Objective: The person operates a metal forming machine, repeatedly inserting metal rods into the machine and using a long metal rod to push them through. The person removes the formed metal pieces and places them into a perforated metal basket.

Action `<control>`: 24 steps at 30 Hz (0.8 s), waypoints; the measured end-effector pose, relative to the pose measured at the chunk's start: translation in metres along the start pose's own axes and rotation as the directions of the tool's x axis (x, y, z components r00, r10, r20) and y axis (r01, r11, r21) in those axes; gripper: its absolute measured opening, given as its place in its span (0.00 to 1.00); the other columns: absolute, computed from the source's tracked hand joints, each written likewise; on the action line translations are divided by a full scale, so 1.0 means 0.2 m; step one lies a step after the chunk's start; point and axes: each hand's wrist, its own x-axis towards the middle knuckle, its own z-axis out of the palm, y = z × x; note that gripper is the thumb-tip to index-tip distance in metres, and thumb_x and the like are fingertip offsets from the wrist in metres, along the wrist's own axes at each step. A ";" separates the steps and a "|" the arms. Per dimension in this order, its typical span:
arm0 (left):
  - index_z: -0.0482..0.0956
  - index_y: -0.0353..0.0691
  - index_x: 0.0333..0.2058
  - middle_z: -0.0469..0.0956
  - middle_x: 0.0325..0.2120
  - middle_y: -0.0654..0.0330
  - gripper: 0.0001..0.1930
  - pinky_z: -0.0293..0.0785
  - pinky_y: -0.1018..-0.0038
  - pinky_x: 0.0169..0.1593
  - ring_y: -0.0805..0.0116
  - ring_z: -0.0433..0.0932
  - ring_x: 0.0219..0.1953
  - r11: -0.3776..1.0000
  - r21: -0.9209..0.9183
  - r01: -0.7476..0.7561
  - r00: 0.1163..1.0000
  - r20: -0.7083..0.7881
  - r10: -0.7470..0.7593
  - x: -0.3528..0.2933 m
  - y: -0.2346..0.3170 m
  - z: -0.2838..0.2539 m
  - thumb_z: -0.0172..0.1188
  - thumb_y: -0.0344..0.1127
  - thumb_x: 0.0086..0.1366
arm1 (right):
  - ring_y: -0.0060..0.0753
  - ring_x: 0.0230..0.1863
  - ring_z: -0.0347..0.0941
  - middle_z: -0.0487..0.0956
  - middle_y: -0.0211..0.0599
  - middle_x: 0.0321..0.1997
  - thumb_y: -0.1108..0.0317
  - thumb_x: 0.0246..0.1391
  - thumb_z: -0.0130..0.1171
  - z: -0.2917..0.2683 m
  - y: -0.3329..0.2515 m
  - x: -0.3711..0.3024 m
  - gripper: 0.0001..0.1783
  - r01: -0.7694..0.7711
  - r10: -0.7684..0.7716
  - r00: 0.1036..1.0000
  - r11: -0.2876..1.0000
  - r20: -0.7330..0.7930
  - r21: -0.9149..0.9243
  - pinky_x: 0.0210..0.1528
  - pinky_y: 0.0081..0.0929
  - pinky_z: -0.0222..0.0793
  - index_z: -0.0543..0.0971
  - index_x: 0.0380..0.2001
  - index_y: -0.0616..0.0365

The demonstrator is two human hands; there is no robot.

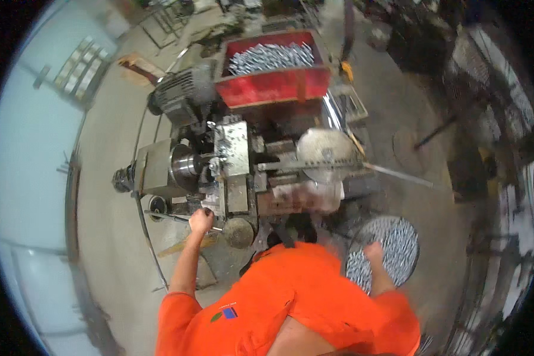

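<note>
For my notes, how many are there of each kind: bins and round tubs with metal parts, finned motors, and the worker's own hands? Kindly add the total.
Red bin with metal parts: 1
Round tub with metal parts: 1
Finned motor: 1
Hands, being left hand and right hand: 2
Total: 5

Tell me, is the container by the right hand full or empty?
Not empty: small silvery pieces cover most of the container by the right hand; I cannot tell their depth.
</note>
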 end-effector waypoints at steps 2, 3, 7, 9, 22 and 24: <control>0.80 0.46 0.26 0.78 0.25 0.53 0.12 0.72 0.63 0.36 0.54 0.77 0.31 1.000 -0.003 0.024 0.997 -0.076 -0.024 -0.05 -0.02 -0.01 0.54 0.45 0.50 | 0.48 0.38 0.75 0.78 0.50 0.29 0.61 0.35 0.57 0.09 0.00 0.08 0.14 -0.032 0.030 0.999 0.997 -0.037 -0.070 0.42 0.39 0.70 0.79 0.23 0.62; 0.80 0.46 0.26 0.78 0.25 0.53 0.12 0.72 0.63 0.36 0.54 0.77 0.31 1.000 -0.021 0.021 0.997 -0.072 -0.022 -0.06 -0.04 0.01 0.54 0.45 0.49 | 0.48 0.36 0.75 0.78 0.48 0.28 0.60 0.36 0.55 0.25 0.14 0.17 0.14 0.165 -0.173 0.985 0.958 -0.013 -0.234 0.40 0.39 0.71 0.79 0.23 0.61; 0.80 0.46 0.28 0.78 0.25 0.53 0.13 0.72 0.64 0.36 0.56 0.77 0.32 0.999 -0.037 -0.013 1.000 0.002 0.013 -0.05 -0.05 0.04 0.55 0.47 0.51 | 0.43 0.28 0.75 0.78 0.39 0.23 0.59 0.40 0.50 0.15 0.07 0.22 0.15 0.347 -0.395 0.918 0.847 -0.040 -0.403 0.31 0.39 0.71 0.79 0.16 0.59; 0.80 0.45 0.31 0.78 0.25 0.53 0.14 0.72 0.64 0.36 0.56 0.77 0.31 0.987 -0.105 -0.123 0.991 0.036 0.127 -0.01 -0.08 0.04 0.55 0.47 0.52 | 0.41 0.26 0.75 0.78 0.38 0.22 0.60 0.40 0.50 0.08 0.07 0.20 0.15 0.453 -0.481 0.875 0.779 0.051 -0.433 0.29 0.39 0.70 0.78 0.14 0.59; 0.79 0.38 0.31 0.77 0.20 0.52 0.21 0.70 0.65 0.29 0.56 0.77 0.24 0.753 -0.459 -0.471 0.867 -0.082 0.492 -0.29 0.57 -0.57 0.54 0.53 0.57 | 0.44 0.42 0.70 0.71 0.48 0.43 0.72 0.29 0.58 -0.88 -1.80 -0.57 0.23 0.948 -0.945 0.136 0.038 -0.296 0.315 0.42 0.30 0.68 0.78 0.37 0.58; 0.79 0.37 0.30 0.76 0.17 0.55 0.22 0.69 0.68 0.28 0.64 0.76 0.22 0.681 -0.600 -0.420 0.871 -0.054 0.489 -0.34 0.61 -0.62 0.52 0.53 0.59 | 0.47 0.44 0.69 0.68 0.46 0.44 0.69 0.29 0.58 -0.94 -2.01 -0.71 0.23 0.956 -0.956 -0.048 -0.127 -0.288 0.263 0.43 0.32 0.67 0.77 0.37 0.59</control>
